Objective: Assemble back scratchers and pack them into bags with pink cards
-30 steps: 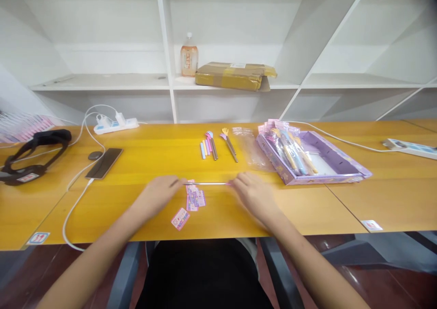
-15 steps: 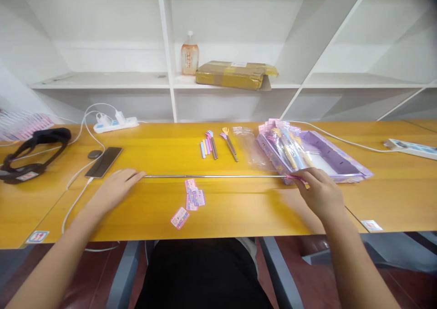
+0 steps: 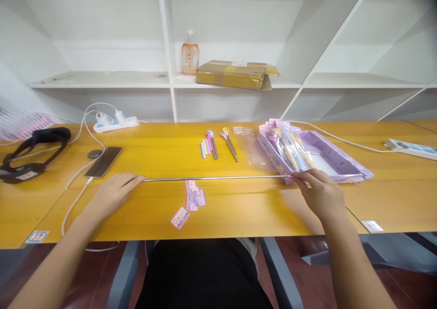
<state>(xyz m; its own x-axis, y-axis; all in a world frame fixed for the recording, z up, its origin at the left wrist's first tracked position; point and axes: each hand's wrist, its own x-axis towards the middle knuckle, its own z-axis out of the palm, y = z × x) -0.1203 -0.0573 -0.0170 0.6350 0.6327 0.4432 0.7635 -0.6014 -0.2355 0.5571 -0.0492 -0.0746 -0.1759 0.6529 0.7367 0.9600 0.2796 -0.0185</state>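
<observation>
A telescopic back scratcher [image 3: 218, 178], its thin metal rod drawn out long, stretches between my hands above the table. My left hand [image 3: 114, 193] pinches the rod's left end. My right hand [image 3: 319, 193] is closed on the pink end, most of which its fingers hide. Under and in front of the rod lie several small printed cards [image 3: 195, 195], with one card [image 3: 180, 218] apart from the pile. Behind it are collapsed back scratchers with pink and blue hand-shaped heads [image 3: 212, 145], an orange-and-purple-headed pair [image 3: 230, 144] and several pastel handle tubes [image 3: 205, 148].
Bagged back scratchers [image 3: 288, 147] lie in a purple tray [image 3: 351, 161] by my right hand. Clear plastic bags [image 3: 251, 147] lie beside it. At left are a phone [image 3: 104, 162], white cables, a power strip [image 3: 116, 124] and a black head strap [image 3: 34, 156]. Shelves hold a bottle [image 3: 190, 56] and a cardboard box [image 3: 235, 74].
My left hand has dropped slightly toward me, so the rod's left end sits a little lower. My right hand has barely moved.
</observation>
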